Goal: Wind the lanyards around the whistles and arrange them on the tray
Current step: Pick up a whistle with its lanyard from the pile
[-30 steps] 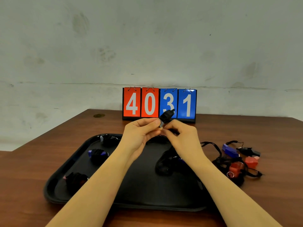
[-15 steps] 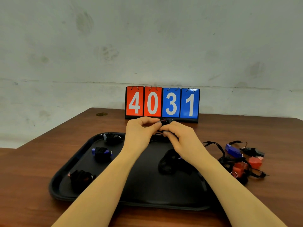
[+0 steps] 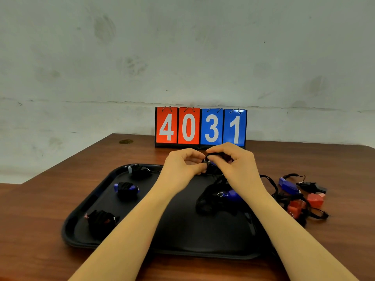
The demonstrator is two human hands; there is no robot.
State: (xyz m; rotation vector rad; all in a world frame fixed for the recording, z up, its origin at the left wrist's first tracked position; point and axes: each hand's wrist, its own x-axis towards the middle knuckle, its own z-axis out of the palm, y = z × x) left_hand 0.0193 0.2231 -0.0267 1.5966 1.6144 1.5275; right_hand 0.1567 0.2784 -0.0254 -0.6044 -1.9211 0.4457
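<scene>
Hands meet at frame centre above the far edge of the black tray (image 3: 81, 226): the left hand (image 3: 182, 167) and right hand (image 3: 233, 165) both pinch a small dark whistle (image 3: 207, 159), mostly hidden by curled fingers, its black lanyard (image 3: 219, 179) trailing down. Three wound whistles (image 3: 126, 189) line the tray's left side; a loose blue whistle (image 3: 233, 195) lies centre-right, part-covered by the right forearm. Right of the tray, unwound red and blue whistles (image 3: 298, 199) sit tangled on the wooden table (image 3: 40, 220). A scoreboard (image 3: 200, 127) reading 4031 stands behind the hands.

flip scoreboard (image 3: 200, 127) reads 4031 | wooden table (image 3: 40, 209) | brass disc (image 3: 126, 141) far-left | stained wall (image 3: 182, 47)
</scene>
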